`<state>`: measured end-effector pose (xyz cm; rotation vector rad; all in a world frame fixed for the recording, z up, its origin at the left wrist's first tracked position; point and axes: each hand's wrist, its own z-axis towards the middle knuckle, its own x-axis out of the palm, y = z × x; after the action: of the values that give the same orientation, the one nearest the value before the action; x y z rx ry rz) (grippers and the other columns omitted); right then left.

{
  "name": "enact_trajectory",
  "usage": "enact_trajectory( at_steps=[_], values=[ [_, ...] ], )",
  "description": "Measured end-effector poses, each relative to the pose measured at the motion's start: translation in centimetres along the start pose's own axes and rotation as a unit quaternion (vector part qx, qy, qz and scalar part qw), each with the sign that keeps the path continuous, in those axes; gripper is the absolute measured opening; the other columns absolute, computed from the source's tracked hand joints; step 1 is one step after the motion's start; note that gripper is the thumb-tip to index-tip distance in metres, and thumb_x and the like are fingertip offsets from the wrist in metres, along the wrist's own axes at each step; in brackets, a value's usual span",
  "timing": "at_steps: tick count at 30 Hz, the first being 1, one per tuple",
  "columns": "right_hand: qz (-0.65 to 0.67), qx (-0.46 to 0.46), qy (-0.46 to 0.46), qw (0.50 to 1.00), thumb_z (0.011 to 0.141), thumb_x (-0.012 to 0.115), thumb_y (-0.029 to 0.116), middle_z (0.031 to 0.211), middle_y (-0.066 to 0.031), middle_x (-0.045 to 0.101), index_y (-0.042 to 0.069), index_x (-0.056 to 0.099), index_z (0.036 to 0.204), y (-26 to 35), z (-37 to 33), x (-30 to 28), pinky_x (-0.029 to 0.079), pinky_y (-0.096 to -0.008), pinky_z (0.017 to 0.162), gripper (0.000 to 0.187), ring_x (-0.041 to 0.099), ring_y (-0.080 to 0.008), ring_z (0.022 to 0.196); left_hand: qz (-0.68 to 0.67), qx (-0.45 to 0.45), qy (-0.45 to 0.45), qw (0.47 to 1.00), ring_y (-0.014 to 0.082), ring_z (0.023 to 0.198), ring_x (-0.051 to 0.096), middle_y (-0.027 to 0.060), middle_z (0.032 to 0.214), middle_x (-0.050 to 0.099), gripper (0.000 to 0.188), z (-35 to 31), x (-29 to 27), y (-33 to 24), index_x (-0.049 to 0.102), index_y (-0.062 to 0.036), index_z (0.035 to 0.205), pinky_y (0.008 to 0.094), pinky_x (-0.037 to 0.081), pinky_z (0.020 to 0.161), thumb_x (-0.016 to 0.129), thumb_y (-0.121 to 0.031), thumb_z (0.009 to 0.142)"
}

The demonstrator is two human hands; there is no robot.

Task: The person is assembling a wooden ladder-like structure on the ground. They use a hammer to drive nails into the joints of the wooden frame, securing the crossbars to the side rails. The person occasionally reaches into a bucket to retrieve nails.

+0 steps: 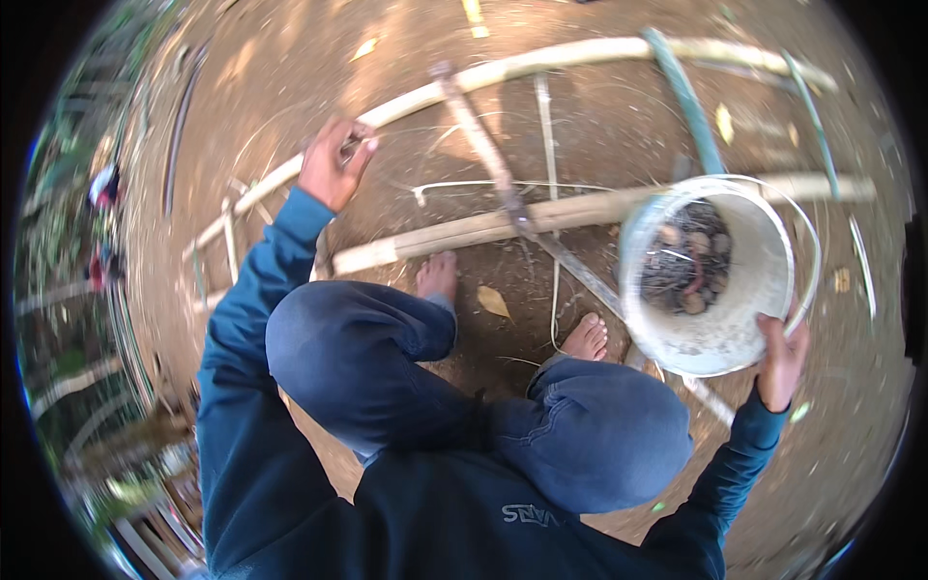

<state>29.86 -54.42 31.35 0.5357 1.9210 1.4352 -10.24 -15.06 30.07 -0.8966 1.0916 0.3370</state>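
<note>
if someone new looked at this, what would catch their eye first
Probably the whitish bucket at right, its dark, jumbled contents showing, with the right hand gripping its rim. Next, the frame of pale poles across the ground, with the left hand near its far pole.

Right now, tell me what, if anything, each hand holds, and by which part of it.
The right hand holds the pale bucket by its rim, on the side nearest that hand. The left hand is curled; whether it holds anything cannot be told.
</note>
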Motion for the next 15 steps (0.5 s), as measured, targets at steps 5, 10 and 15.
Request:
enact_trajectory(
  at_steps=[5,10,15],
  values=[
    [-0.028,-0.081,0.339,0.937,0.082,0.063,0.004,0.087,-0.0098,0.066,-0.007,0.059,0.112,4.6,0.2,19.6,0.048,-0.0299,0.068,0.032,0.060,-0.0136,0.077,0.019,-0.060,-0.073,0.995,0.0168,0.082,0.062,0.0093,0.095,0.065,0.013,-9.2,-12.6,1.0,0.065,-0.0030,0.100,0.0308,0.051,0.070,0.062,-0.013,0.092],
    [0.041,-0.190,0.478,0.857,0.083,0.063,0.012,0.079,-0.0168,0.068,-0.002,0.056,0.116,5.2,-5.5,35.6,0.051,-0.0354,0.064,0.037,0.068,-0.0224,0.068,-0.059,-0.271,-0.169,0.946,0.0104,0.091,0.058,0.0040,0.099,0.063,0.020,-24.9,-20.8,2.5,0.061,0.0016,0.108,0.0258,0.046,0.084,0.059,-0.014,0.095],
    [0.088,-0.018,0.644,0.760,0.082,0.063,0.013,0.082,-0.0159,0.069,0.001,0.056,0.117,3.6,-9.9,44.6,0.054,-0.0325,0.066,0.037,0.068,-0.0203,0.069,0.038,-0.405,-0.109,0.907,0.0098,0.088,0.057,0.0023,0.093,0.062,0.022,-36.1,-21.7,4.1,0.062,0.0000,0.101,0.0250,0.046,0.077,0.060,-0.021,0.095]
  ],
)
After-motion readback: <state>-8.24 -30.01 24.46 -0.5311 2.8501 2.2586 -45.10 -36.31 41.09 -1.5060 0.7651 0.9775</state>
